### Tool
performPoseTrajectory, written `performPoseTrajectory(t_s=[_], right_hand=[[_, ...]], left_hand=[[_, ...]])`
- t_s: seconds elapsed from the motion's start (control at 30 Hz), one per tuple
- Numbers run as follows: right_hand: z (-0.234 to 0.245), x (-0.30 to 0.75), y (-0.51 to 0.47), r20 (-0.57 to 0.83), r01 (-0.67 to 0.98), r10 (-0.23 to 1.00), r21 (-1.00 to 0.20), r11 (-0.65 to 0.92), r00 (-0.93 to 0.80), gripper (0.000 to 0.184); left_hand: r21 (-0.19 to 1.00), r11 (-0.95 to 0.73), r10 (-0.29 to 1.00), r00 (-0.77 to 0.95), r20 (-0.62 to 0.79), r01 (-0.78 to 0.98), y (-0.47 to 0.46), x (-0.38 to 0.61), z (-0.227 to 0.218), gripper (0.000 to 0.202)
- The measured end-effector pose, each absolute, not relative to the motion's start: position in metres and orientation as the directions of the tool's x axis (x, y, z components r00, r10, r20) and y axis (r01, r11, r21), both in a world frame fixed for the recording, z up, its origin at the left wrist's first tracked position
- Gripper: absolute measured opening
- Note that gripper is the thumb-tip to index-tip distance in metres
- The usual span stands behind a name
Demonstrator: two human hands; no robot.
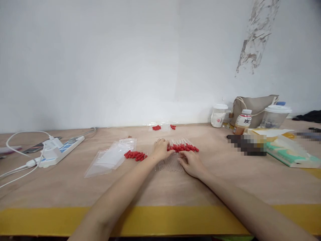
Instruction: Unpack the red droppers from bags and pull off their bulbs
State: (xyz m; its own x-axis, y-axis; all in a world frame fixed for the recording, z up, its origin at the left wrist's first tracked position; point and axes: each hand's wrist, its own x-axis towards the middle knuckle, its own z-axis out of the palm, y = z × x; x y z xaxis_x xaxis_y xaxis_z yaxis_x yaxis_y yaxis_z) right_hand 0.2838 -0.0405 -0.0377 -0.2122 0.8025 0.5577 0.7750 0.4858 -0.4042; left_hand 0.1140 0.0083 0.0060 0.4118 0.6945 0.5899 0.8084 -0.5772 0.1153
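Thin clear droppers with red bulbs (184, 147) lie side by side in a row on the table, red ends towards me. Bare clear thin tubes (170, 164) lie in front of them, between my hands. My left hand (162, 149) rests at the row's left end, fingers stretched forward and thumb apart beside the red bulbs. At the front right, my right hand (192, 163) has bent fingers, with thumb and forefinger close together by the tubes; what lies between them is too small to make out. A loose pile of red bulbs (135, 155) sits left of my left forearm.
Clear zip bags (112, 155) lie at left, beyond them a white power strip (62, 150) with cables. Small bags with red bulbs (156, 127) lie by the wall. At right stand a paper cup (219, 116), a bottle (242, 122), a grey bag (255, 107) and a tissue pack (293, 152).
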Motion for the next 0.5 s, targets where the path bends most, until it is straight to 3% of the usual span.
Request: performPoseTrajectory(t_s=[0.17,0.33,0.5], right_hand=[[-0.037,0.284,-0.041,0.567,0.769,0.803,-0.424,0.478,-0.186,0.022],[-0.036,0.285,-0.040,0.599,0.761,0.784,-0.430,0.485,-0.162,0.021],[-0.031,0.290,-0.040,0.745,0.692,0.652,-0.396,0.604,-0.141,0.020]], left_hand=[[0.107,-0.534,0.704,0.371,0.605,0.839,0.019,0.121,-0.003,0.022],[0.102,-0.462,0.698,0.291,0.654,0.881,0.008,0.115,-0.002,0.010],[0.070,-0.438,0.672,0.275,0.687,0.896,-0.023,0.080,0.003,0.004]])
